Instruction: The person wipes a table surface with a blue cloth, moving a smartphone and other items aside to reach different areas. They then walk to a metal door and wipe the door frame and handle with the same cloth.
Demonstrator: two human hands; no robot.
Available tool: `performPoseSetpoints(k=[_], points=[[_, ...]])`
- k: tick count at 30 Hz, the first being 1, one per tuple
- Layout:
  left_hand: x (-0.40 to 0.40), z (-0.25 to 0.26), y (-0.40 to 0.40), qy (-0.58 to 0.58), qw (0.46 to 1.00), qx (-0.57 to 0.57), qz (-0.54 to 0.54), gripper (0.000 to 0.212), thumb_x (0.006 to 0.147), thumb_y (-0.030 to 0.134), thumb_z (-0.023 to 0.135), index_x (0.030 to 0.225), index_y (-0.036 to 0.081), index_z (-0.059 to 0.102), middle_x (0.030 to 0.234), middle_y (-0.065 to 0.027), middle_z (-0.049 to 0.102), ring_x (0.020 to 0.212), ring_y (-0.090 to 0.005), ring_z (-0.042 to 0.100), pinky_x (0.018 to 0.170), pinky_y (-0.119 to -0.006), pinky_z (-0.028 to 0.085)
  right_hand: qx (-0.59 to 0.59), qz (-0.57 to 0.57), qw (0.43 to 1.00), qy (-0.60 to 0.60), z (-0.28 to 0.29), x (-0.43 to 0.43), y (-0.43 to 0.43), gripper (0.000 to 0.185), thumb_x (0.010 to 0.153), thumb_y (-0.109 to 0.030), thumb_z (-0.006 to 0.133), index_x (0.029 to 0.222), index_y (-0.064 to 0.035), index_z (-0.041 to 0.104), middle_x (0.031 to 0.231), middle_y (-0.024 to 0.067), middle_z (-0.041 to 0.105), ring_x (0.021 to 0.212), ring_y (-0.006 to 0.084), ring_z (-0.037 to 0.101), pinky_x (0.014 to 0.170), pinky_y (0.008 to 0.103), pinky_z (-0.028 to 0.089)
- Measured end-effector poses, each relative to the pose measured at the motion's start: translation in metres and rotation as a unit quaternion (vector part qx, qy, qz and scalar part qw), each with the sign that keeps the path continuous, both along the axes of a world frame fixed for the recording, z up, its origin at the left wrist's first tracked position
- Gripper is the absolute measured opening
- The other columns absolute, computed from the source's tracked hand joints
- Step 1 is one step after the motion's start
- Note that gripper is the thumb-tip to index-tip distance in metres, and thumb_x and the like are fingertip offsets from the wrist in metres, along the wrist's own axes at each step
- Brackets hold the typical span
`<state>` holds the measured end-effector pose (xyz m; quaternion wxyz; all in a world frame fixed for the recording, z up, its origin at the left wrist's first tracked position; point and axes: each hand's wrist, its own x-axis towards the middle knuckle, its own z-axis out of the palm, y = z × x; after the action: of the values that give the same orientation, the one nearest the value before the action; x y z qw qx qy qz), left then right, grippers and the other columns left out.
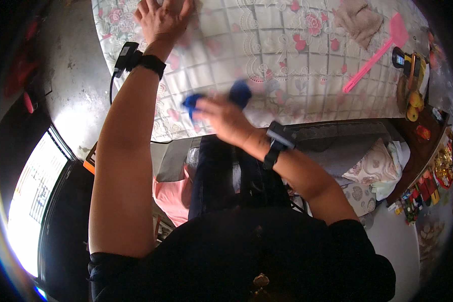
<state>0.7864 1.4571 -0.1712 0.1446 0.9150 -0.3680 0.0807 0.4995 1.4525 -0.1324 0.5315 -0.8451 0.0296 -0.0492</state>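
Note:
My left hand (164,22) reaches to the far edge of the view over the table, palm down with its fingers apart. Whether anything lies beneath its fingers cannot be made out, as the frame cuts them off. Closer to me, my right hand (222,119) holds a blue cloth (240,93), which shows on both sides of the fingers. Hand and cloth are both blurred. Below them is a tablecloth (279,64) with a grid, pink flowers and hearts. Each wrist wears a black strap with a small device.
To the right on the table lie a pink fly swatter (373,62) and a crumpled beige cloth (358,22). Yellow fruit (414,104) sits by the right edge. A grey sofa (317,147) with a patterned cushion (373,162) stands under the near edge. A black cable (111,90) hangs from my left wrist device.

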Motion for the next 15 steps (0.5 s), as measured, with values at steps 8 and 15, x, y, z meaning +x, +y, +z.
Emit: performPoseSetpoints(k=[8, 15], points=[[-0.002, -0.005, -0.002, -0.016, 0.999, 0.042, 0.016, 0.061, 0.096, 0.049, 0.060, 0.150, 0.022, 0.052, 0.144, -0.0147, 0.051, 0.127, -0.0401, 0.048, 0.108, -0.057, 0.037, 0.105, -0.098, 0.989, -0.029, 0.008, 0.054, -0.036, 0.032, 0.081, 0.004, 0.061, 0.106, -0.0111, 0.074, 0.098, 0.0111, 0.068, 0.100, 0.0333, 0.065, 0.096, 0.0441, 0.051], [0.004, -0.015, -0.002, -0.052, 0.998, 0.025, 0.012, 0.063, 0.095, 0.053, 0.061, 0.151, 0.025, 0.051, 0.146, -0.0139, 0.051, 0.129, -0.0383, 0.049, 0.108, -0.055, 0.038, -0.192, -0.188, 0.962, -0.056, -0.027, 0.084, -0.020, 0.034, 0.088, -0.003, 0.062, 0.117, -0.0158, 0.075, 0.105, 0.0115, 0.068, 0.103, 0.0314, 0.065, 0.091, 0.0437, 0.054]])
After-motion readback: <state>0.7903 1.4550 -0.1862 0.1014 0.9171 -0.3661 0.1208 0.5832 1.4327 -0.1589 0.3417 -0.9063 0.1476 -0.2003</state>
